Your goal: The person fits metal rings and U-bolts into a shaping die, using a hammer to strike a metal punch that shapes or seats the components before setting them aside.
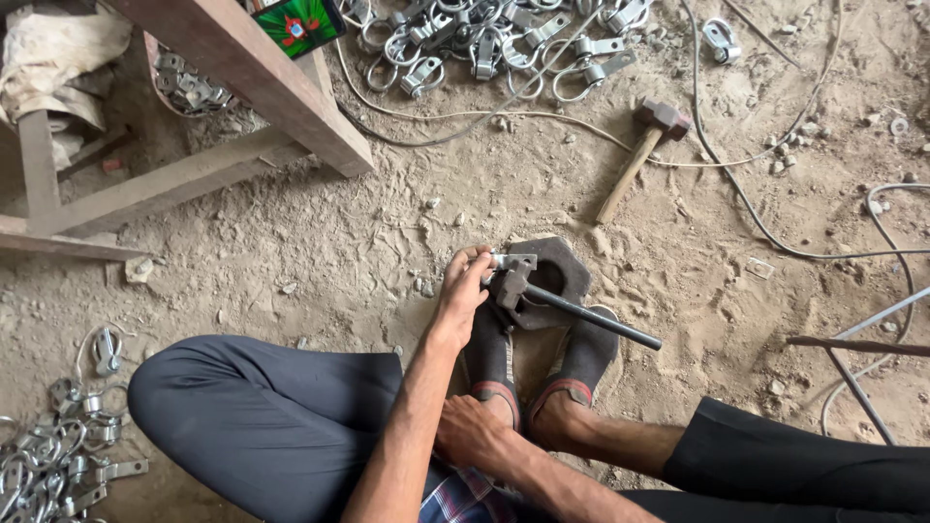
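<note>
While the person sits on the dirt floor [320,242] with knees spread wide, lots of metal bits lie around. At the far left, low down, a heap of shiny clamps [53,455] rests on the ground beside the person's knee. None of them sit in a box or a bowl; they just lie loose in a pile. Up above that, a wooden bench [242,77] stands on the dirt, with a crumpled bag [53,58] tucked under it and a few more metal pieces [189,87] in its shadow. I cannot tell if those are in anything.

Moving to the middle, the left hand [463,289] reaches out to a dark metal block [557,276] that lies flat on the ground. The fingers are pinched shut on a small bent metal strip [511,263] at the block's near left edge, right where a dark bending tool [509,289] sits. A long black handle [593,318] sticks out from that tool and slants down to the right. Both feet, in grey socks [542,363], press against the block's near side. The right hand [473,431] rests on the left ankle, fingers loosely curled, holding nothing.

Up at the top, a second big pile of clamps [494,44] is spread loose on the dirt. Right of it lies a hammer [641,155] with a wooden handle, well apart from the block. Thin wires [775,237] snake across the ground on the right.
</note>
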